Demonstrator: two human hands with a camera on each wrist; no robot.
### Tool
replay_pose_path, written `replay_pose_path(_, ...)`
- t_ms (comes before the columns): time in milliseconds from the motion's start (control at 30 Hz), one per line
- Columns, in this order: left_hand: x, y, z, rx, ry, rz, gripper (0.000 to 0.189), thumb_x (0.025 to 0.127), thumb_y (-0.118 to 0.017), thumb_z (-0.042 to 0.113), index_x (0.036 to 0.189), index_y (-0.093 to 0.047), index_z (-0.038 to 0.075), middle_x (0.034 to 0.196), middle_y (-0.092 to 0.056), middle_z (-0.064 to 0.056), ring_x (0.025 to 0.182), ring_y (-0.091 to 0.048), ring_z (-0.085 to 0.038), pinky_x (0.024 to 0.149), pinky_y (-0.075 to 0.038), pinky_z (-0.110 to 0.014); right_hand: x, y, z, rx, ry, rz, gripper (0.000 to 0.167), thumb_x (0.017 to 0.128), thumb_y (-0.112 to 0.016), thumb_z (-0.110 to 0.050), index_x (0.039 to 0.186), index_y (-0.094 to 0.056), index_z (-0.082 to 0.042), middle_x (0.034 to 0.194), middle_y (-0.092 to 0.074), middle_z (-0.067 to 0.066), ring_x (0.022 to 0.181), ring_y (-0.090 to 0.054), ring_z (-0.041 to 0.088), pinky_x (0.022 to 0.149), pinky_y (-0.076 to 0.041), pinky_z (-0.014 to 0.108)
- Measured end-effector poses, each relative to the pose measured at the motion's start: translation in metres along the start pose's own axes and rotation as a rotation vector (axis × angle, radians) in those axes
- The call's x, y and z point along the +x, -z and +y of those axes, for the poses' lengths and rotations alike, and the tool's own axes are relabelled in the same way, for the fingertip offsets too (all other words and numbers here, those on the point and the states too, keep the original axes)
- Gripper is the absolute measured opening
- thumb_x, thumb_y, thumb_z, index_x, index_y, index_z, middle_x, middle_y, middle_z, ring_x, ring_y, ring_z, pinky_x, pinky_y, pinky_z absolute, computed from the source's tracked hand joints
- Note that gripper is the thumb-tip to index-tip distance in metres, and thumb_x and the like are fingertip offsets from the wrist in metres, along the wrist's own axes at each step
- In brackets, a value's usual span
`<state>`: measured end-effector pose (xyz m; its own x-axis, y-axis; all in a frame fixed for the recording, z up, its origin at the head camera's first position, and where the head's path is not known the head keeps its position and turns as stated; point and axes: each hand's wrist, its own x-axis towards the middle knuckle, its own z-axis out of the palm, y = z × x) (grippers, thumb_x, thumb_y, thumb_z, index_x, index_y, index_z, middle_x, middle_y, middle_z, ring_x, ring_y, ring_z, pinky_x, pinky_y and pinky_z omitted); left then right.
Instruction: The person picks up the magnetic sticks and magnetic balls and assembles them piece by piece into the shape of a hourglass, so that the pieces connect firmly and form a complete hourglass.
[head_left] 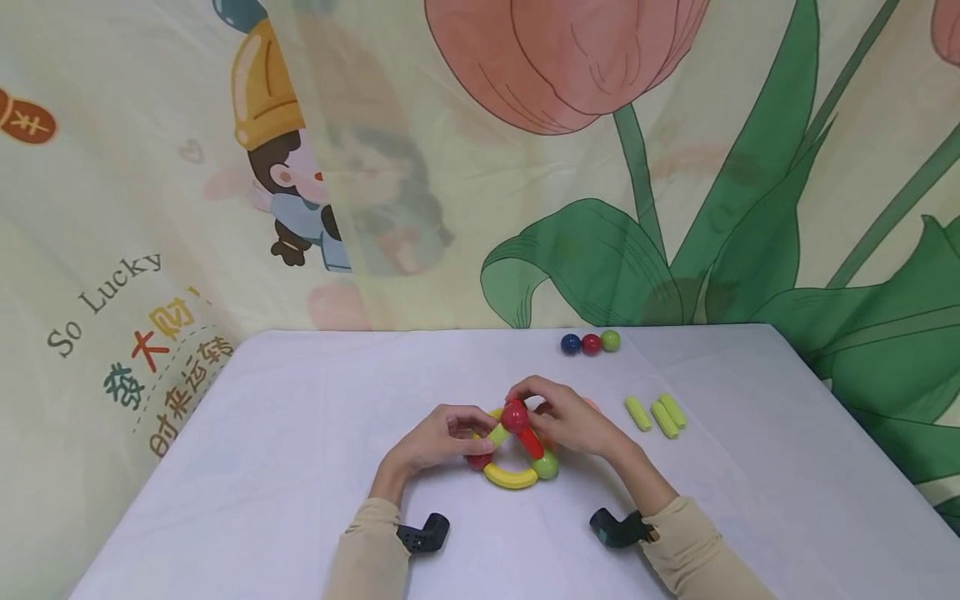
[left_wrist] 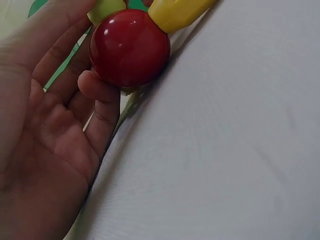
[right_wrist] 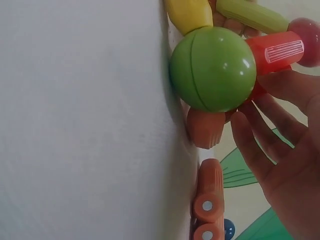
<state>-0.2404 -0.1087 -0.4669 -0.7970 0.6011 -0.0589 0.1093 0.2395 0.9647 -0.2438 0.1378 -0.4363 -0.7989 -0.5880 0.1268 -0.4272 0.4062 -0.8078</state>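
Between both hands stands a small frame of balls and rods, like a magnetic building toy, low on the white table. A red ball tops it, joined to a red rod and a light green rod. Its base shows a dark red ball, a yellow curved rod and a green ball. My left hand pinches the light green rod, its little finger against the dark red ball. With thumb and fingers, my right hand holds the red rod just below the top ball.
Toward the table's back edge lie a navy ball, a red ball and a green ball in a row. Several light green rods lie right of my right hand. Orange rods show beyond the frame. A printed cloth hangs behind.
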Motion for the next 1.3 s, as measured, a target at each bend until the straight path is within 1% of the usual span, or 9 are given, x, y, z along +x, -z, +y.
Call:
replay_pose_path(233,-0.001,-0.002,0.001,-0.009,0.016,0.035,0.026,0.083,-0.072,0.015,0.108,-0.067,0.012,0.099,-0.069,-0.006,0.092,-0.062,-0.016,0.075,-0.053,-0.027,-0.001,-0.001,0.000,-0.022,0.022,0.000,0.035,0.090,-0.055,-0.001,0.115,-0.056,-0.024,0.114,-0.060,-0.007,0.110,-0.055,0.015,0.087,-0.051,0.026)
replay_pose_path(367,-0.003,-0.002,0.009,-0.021,0.019,0.045,0.031,0.083,-0.072,0.013,0.113,-0.065,0.012,0.104,-0.068,-0.007,0.095,-0.062,-0.017,0.080,-0.052,-0.026,-0.002,-0.002,0.000,-0.029,0.030,-0.002,0.035,0.090,-0.056,-0.001,0.116,-0.056,-0.024,0.114,-0.060,-0.007,0.109,-0.055,0.015,0.086,-0.051,0.026)
replay_pose_path(467,-0.005,-0.003,0.013,-0.026,0.030,0.053,0.035,0.082,-0.072,0.013,0.117,-0.064,0.012,0.108,-0.067,-0.008,0.098,-0.062,-0.018,0.083,-0.051,-0.026,-0.003,0.000,0.000,-0.034,0.016,0.000,0.035,0.091,-0.056,-0.004,0.117,-0.056,-0.027,0.115,-0.059,-0.010,0.110,-0.055,0.013,0.086,-0.051,0.027)
replay_pose_path(567,-0.004,-0.003,0.010,-0.007,0.049,0.080,0.034,0.082,-0.072,0.015,0.116,-0.066,0.013,0.108,-0.068,-0.006,0.095,-0.062,-0.017,0.080,-0.052,-0.026,-0.004,0.004,0.000,-0.031,-0.007,0.012,0.033,0.092,-0.056,-0.008,0.118,-0.055,-0.029,0.116,-0.059,-0.011,0.112,-0.055,0.013,0.088,-0.050,0.028)
replay_pose_path(667,-0.001,-0.003,0.003,0.019,0.055,0.122,0.031,0.082,-0.073,0.018,0.113,-0.068,0.015,0.107,-0.068,-0.005,0.092,-0.062,-0.017,0.076,-0.052,-0.026,-0.007,0.012,0.000,-0.037,-0.025,0.033,0.028,0.093,-0.056,-0.013,0.119,-0.056,-0.024,0.118,-0.060,-0.005,0.111,-0.056,0.015,0.087,-0.050,0.028)
replay_pose_path(800,0.000,-0.002,-0.001,0.032,0.047,0.158,0.031,0.082,-0.073,0.023,0.112,-0.068,0.018,0.106,-0.067,-0.003,0.093,-0.062,-0.017,0.076,-0.052,-0.026,-0.014,0.025,0.001,-0.011,-0.071,0.042,0.028,0.094,-0.057,-0.017,0.122,-0.055,-0.013,0.121,-0.058,0.011,0.091,-0.063,0.026,0.069,-0.054,0.029)
replay_pose_path(867,0.000,-0.002,-0.001,0.029,0.046,0.163,0.031,0.081,-0.074,0.025,0.111,-0.068,0.019,0.106,-0.067,-0.003,0.094,-0.062,-0.017,0.077,-0.053,-0.026,-0.017,0.032,0.001,-0.014,-0.089,0.056,0.030,0.094,-0.058,-0.019,0.122,-0.055,-0.011,0.121,-0.058,0.015,0.089,-0.063,0.027,0.068,-0.054,0.030)
replay_pose_path(1033,0.000,-0.002,-0.001,0.019,0.052,0.164,0.032,0.081,-0.075,0.026,0.110,-0.068,0.018,0.106,-0.067,-0.004,0.094,-0.062,-0.018,0.077,-0.053,-0.027,-0.025,0.045,0.005,-0.109,-0.086,0.120,0.027,0.093,-0.058,-0.016,0.120,-0.056,-0.011,0.119,-0.061,0.012,0.106,-0.059,0.022,0.087,-0.050,0.034)
replay_pose_path(1300,0.000,-0.002,-0.001,0.022,0.061,0.168,0.031,0.082,-0.074,0.024,0.111,-0.067,0.019,0.106,-0.067,-0.003,0.093,-0.061,-0.017,0.076,-0.052,-0.027,-0.036,0.062,0.013,-0.194,-0.155,0.193,0.027,0.093,-0.057,-0.013,0.119,-0.057,-0.006,0.117,-0.062,0.012,0.105,-0.057,0.024,0.087,-0.050,0.040)
